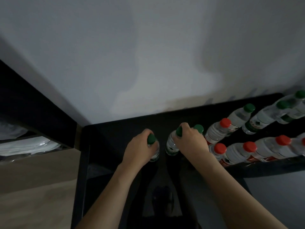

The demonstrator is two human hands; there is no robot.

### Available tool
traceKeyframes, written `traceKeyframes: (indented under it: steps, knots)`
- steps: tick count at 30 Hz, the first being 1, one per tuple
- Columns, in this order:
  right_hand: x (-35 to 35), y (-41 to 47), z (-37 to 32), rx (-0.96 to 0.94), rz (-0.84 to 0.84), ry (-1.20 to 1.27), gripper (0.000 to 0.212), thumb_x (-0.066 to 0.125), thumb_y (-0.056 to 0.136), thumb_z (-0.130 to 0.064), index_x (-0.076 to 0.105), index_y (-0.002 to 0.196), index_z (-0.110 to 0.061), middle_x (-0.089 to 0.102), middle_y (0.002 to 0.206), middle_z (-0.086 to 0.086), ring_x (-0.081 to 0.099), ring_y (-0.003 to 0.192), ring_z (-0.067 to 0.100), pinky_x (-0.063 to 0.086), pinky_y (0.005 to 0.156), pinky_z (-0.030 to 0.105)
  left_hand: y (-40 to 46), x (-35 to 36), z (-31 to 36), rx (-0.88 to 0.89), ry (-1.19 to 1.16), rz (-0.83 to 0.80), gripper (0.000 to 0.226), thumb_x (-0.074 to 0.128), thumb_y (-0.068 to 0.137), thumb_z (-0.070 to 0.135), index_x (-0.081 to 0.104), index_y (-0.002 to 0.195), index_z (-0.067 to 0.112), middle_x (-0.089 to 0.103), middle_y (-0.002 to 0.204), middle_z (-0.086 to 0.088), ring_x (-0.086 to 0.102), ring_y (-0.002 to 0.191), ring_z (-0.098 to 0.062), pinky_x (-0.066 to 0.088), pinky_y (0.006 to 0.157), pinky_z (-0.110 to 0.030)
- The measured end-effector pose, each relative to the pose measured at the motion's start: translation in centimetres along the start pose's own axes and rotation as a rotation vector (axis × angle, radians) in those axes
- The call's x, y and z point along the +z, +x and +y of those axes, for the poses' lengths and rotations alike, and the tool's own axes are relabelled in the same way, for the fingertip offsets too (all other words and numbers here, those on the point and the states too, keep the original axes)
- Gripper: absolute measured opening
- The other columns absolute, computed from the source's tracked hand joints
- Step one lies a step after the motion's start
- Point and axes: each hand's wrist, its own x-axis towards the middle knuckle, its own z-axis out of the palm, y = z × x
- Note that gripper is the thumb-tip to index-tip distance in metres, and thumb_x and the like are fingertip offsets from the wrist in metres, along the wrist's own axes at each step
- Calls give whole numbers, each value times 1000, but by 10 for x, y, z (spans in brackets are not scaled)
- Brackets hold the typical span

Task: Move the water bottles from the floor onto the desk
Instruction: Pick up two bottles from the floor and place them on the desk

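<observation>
Now each hand, left hand and right hand, grips a green-capped bottle upright.

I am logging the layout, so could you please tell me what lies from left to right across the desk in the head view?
Left hand on a green-capped bottle → right hand on another green-capped bottle → red-capped bottles → further green-capped bottles.

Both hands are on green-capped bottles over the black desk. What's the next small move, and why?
Probably release. The left hand grips one green-capped bottle, the right hand another; both look upright on the desk, beside the rows already placed.
</observation>
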Motion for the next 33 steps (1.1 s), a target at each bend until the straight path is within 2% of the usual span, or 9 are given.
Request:
traceKeyframes:
  steps: [2, 4, 7, 10, 14, 23, 28, 33]
  knots:
    - [-9, -9, -1, -4, 5, -11, 46, 51, 94, -37, 38, 133, -15, 62, 104, 10, 62, 89, 28, 42, 63, 33, -4, -2, 2, -7, 32, 15, 31, 64, 89, 44, 51, 114, 32, 60, 85, 13, 59, 74, -3, 40, 57, -21]
    - [-19, -24, -2, -27, 53, 2, 51, 53, 94, -34, 34, 139, -17, 60, 113, 10, 61, 92, 28, 43, 65, 33, -11, -6, 4, -13, 74, 66, 47, 63, 90, 46, 48, 130, 28, 62, 102, 6, 62, 89, -13, 46, 69, -26]
    - [-30, -49, -1, -173, 152, 25, 51, 54, 94, -28, 39, 140, -14, 54, 126, 12, 57, 107, 31, 44, 80, 36, -35, -12, 9, -3, 125, 173, 50, 55, 96, 45, 48, 138, 18, 59, 124, -5, 59, 109, -23, 50, 84, -35]
    - [-40, -73, -1, -278, 131, 46, 55, 55, 92, -27, 38, 143, -13, 47, 137, 11, 48, 121, 30, 41, 97, 38, -69, -21, 19, 19, 155, 276, 49, 50, 99, 40, 50, 138, 12, 54, 137, -9, 54, 122, -27, 48, 94, -38]
    - [-40, -101, -9, -388, 114, 129, 59, 60, 91, -26, 39, 144, -14, 46, 142, 9, 46, 128, 27, 40, 105, 38, -114, -32, 24, 66, 229, 430, 42, 50, 97, 33, 56, 130, 8, 57, 132, -10, 55, 119, -29, 50, 90, -39]
    - [-13, -167, -82, -687, -9, 101, 58, 59, 92, -27, 38, 145, -14, 44, 145, 6, 43, 132, 23, 36, 109, 33, -213, -81, -21, -69, 278, 682, 30, 54, 97, 21, 59, 123, 6, 59, 125, -12, 58, 111, -32, 50, 91, -43]
    - [8, -201, -149, -807, -48, 74, 60, 58, 92, -28, 36, 147, -16, 43, 146, 6, 42, 134, 23, 36, 111, 34, -269, -121, -69, -174, 287, 777, 35, 56, 97, 18, 58, 129, 3, 61, 123, -16, 58, 110, -37, 50, 90, -47]
    - [55, -256, -240, -902, -116, 91, 60, 59, 92, -29, 36, 146, -20, 42, 146, 3, 41, 133, 21, 36, 108, 33, -344, -166, -141, -307, 258, 862, 36, 59, 96, 15, 58, 128, 0, 59, 126, -21, 56, 113, -42, 47, 97, -50]
